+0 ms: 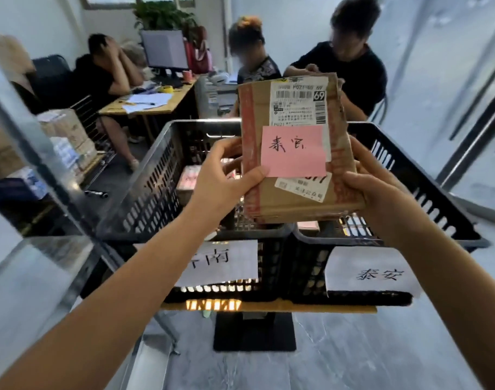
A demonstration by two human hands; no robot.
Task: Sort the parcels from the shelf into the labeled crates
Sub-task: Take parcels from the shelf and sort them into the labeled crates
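While we are holding the flat brown parcel [297,199] up over the black crates [426,175], our left hand [226,175] and right hand [377,190] are pinching its side edges; it seems light and stiff.

Head camera, facing forward-down, close above crates [156,178].

Pink note [294,152] on the parcel [297,201] and right crate's label [373,273] read 泰安; shipping label [297,105] shows 69
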